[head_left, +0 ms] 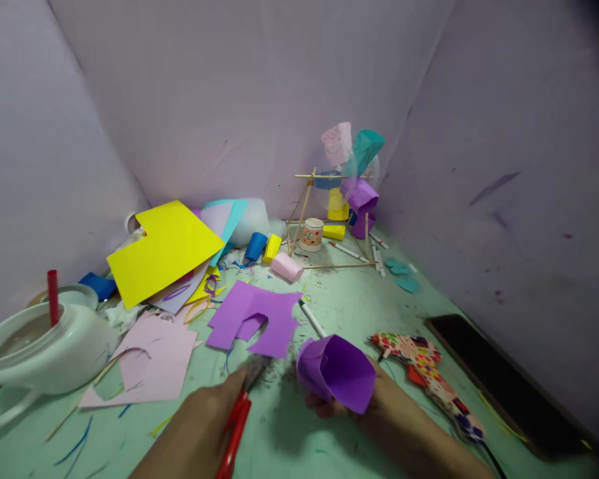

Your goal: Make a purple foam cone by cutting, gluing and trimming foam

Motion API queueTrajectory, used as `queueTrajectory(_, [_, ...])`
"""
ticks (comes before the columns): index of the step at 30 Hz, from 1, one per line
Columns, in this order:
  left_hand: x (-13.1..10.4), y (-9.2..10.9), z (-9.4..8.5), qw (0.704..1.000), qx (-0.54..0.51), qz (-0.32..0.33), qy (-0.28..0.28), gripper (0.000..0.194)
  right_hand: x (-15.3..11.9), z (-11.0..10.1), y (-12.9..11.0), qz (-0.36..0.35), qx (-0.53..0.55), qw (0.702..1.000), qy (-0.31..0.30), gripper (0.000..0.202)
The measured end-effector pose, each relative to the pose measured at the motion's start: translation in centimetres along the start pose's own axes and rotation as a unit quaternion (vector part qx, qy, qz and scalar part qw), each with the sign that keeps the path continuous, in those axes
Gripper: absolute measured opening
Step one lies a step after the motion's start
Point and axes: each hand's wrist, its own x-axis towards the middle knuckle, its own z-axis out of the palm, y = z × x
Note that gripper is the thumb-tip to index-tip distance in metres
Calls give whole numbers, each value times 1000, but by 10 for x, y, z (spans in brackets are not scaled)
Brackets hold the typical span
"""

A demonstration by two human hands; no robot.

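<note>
At the bottom centre my left hand (212,412) is closed around red-handled scissors (237,426), whose dark blades point up toward a cut sheet of purple foam (279,313). To its right my right hand (349,406) holds a rolled purple foam cup shape (337,372) from below and behind, its wide opening facing right and toward me. Most of the right hand's fingers are hidden by the cup shape. Just behind the cup lies a white marker (312,319) with a dark tip.
A stick frame (307,206) carrying a wheel of coloured cups stands at the back. A white teapot (74,346), yellow sheet (167,249) and pink sheet (160,359) are left. A patterned glue gun (429,372) and black phone (504,386) lie right.
</note>
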Motion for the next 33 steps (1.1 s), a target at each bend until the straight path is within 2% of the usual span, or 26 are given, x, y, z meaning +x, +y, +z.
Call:
queueTrajectory(2, [6, -7, -6, 996, 33, -65, 53, 43, 0, 0, -3, 30, 6, 999, 12, 23])
queueTrajectory(4, [12, -17, -14, 979, 110, -151, 79, 42, 0, 0, -5, 53, 12, 998, 21, 20])
queueTrajectory(7, [19, -33, -26, 954, 197, -216, 61, 39, 0, 0, -8, 72, 39, 996, 23, 21])
queueTrajectory(10, [17, -39, -29, 974, 148, -166, 32, 38, -1, 1, -9, 83, 56, 995, 26, 26])
queueTrajectory(12, [14, -35, -25, 992, 79, -103, 1, 41, -2, 1, -9, 81, 49, 995, 31, 25])
queueTrajectory(14, [13, -29, -17, 995, 53, -83, 1, 39, -3, 1, -10, 77, 37, 996, 31, 23])
queueTrajectory(16, [14, -23, -9, 989, 82, -117, 39, 36, -4, 1, -10, 74, 29, 997, 21, 22])
queueTrajectory(18, [17, -22, -4, 979, 111, -150, 82, 42, -5, 0, -10, 69, 23, 997, 9, 22])
queueTrajectory(23, [14, -25, -2, 966, 133, -135, 178, 50, -7, 4, -5, 82, 14, 996, -28, 28])
queueTrajectory(25, [9, -21, 0, 973, 63, -70, 210, 51, -7, 8, -3, 89, 18, 995, -46, 32])
queueTrajectory(27, [7, -12, 7, 980, -100, 24, 169, 57, -8, 11, -1, 93, 22, 993, -67, 36])
queueTrajectory(29, [7, -2, 17, 951, -280, 100, 86, 70, -9, 13, 0, 101, 21, 990, -95, 40])
queueTrajectory(30, [7, 2, 21, 931, -338, 121, 57, 76, -10, 14, 0, 105, 19, 988, -109, 41])
queueTrajectory(31, [8, 6, 26, 914, -378, 138, 50, 81, -10, 14, 1, 109, 16, 986, -122, 43])
queueTrajectory(33, [10, 10, 32, 892, -411, 170, 80, 82, -10, 14, 1, 112, 7, 983, -142, 44])
